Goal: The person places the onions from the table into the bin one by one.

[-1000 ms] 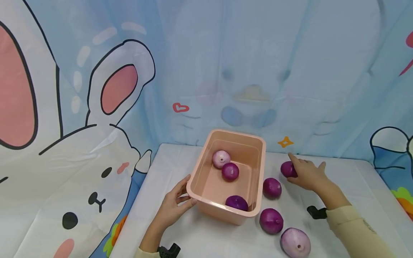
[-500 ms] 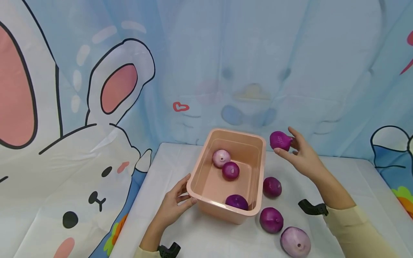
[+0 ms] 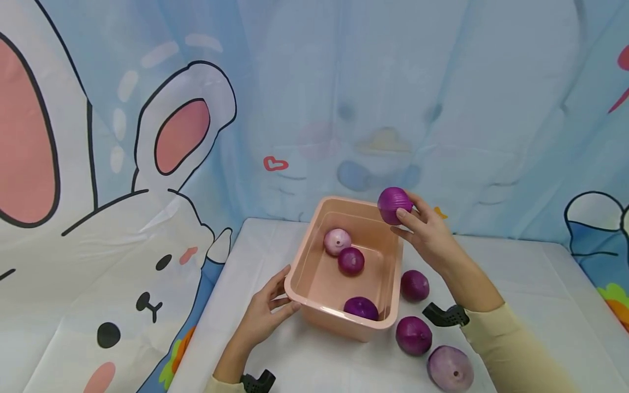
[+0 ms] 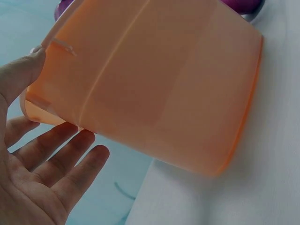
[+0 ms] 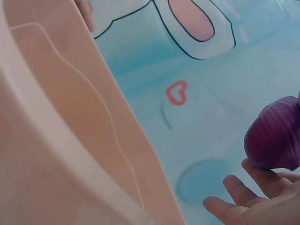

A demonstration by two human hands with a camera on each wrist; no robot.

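Note:
My right hand (image 3: 427, 232) pinches a red onion (image 3: 395, 205) between thumb and fingers, above the bin's far right corner. In the right wrist view the same onion (image 5: 274, 136) sits at the fingertips, the other fingers spread. My left hand (image 3: 267, 311) rests at the near left corner of a pink plastic bin (image 3: 339, 322). In the left wrist view its thumb touches the rim while the fairly straight fingers (image 4: 84, 173) lie against the bin's wall. Inside the bin are a pale onion (image 3: 337, 242), a purple onion (image 3: 351, 261) and another purple onion (image 3: 361, 308).
To the right of the bin, on the white tabletop (image 3: 530, 305), lie a purple onion (image 3: 415, 285), another purple onion (image 3: 414, 335) and a larger pale onion (image 3: 450, 368). A printed cartoon curtain (image 3: 304, 109) stands behind and to the left of the table.
My right hand took hold of the onion at the back right of the table, lifted it and carried it left over the bin's edge. The left hand and bin stayed put.

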